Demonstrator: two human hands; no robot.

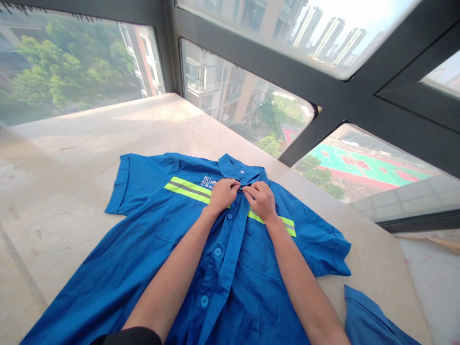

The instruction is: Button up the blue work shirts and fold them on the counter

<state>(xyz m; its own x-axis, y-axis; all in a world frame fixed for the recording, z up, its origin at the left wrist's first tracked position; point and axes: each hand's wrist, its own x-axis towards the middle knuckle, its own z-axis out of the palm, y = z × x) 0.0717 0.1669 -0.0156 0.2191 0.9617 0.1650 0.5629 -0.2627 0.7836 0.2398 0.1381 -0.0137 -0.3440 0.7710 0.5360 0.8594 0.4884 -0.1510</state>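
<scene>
- Our left hand (pixel 223 193) and right hand (pixel 261 200) are both closed in a pinch on the front edges of the blue shirt (pixel 143 249), with the collar (pixel 235 168) just beyond our fingertips
- The blue shirt lies flat on the ledge (pixel 64 158), spread beneath both hands
- We judge it best to hold both edges taut and level, matched to the buttons (pixel 217 251) below our wrists
</scene>
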